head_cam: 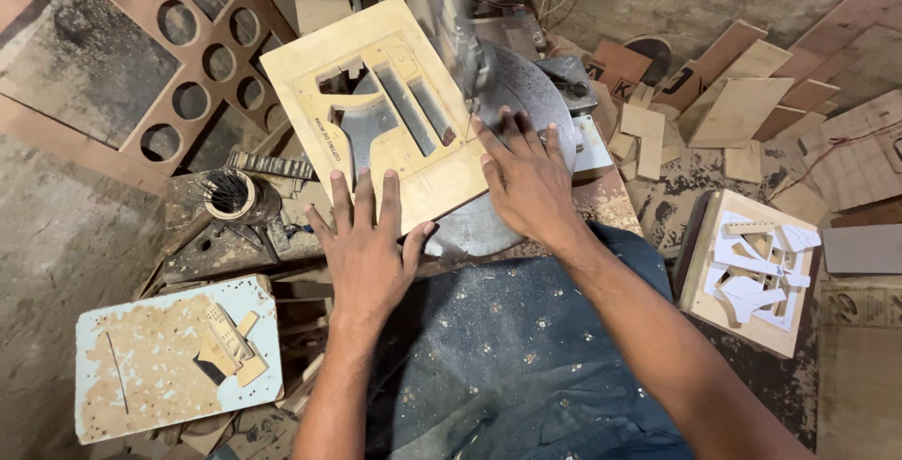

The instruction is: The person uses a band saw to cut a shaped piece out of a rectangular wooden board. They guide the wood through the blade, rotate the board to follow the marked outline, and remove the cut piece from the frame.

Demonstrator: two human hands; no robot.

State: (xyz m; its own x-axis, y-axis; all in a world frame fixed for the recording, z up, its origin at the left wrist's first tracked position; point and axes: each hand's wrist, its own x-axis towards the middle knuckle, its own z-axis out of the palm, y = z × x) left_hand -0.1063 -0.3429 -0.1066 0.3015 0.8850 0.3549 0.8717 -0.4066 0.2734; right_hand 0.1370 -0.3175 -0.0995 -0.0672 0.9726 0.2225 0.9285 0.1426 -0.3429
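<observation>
A pale plywood board (pixel 310 75) with several shapes cut out of it lies flat on the round metal table (pixel 526 93) of a scroll saw. My left hand (pixel 366 244) presses flat on the board's near edge, fingers spread. My right hand (pixel 526 178) lies flat on the board's right corner, fingertips close to the saw blade and arm (pixel 456 37), which blurs above the board. Neither hand grips anything; both rest palm down on the wood.
A brown panel with round holes (pixel 178 56) leans at the left. A tin of thin rods (pixel 230 195) stands by the saw. A white-painted board (pixel 169 357) lies low left, a board with paper patterns (pixel 752 272) at right, and wood offcuts (pixel 733 103) at the back.
</observation>
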